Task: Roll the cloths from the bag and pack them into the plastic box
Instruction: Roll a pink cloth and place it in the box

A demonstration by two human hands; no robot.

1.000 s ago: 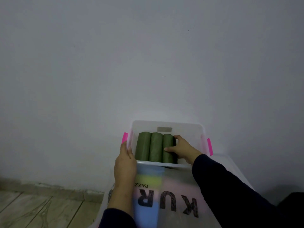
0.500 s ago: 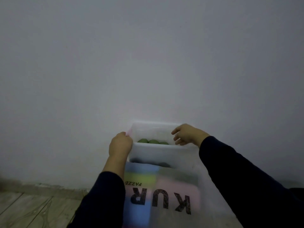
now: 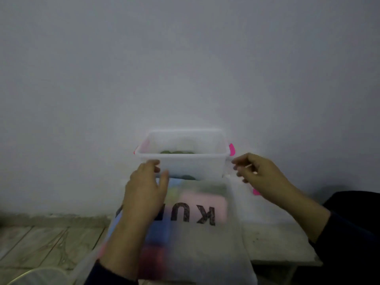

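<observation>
**Plastic box set back against the wall, between packing rounds.**

Your left hand (image 3: 147, 189) touches the near wall of the plastic box (image 3: 183, 163) with straight fingers, holding nothing; your right hand (image 3: 258, 174) hangs just beside the box's right end, fingers loosely curled and empty. The box stands on the translucent bag (image 3: 193, 229), pink latches at either end, with the tops of the green rolled cloths (image 3: 176, 152) just showing above its rim. The packing step appears finished; the next move likely calls for reaching into the bag, where coloured cloths show through.
</observation>
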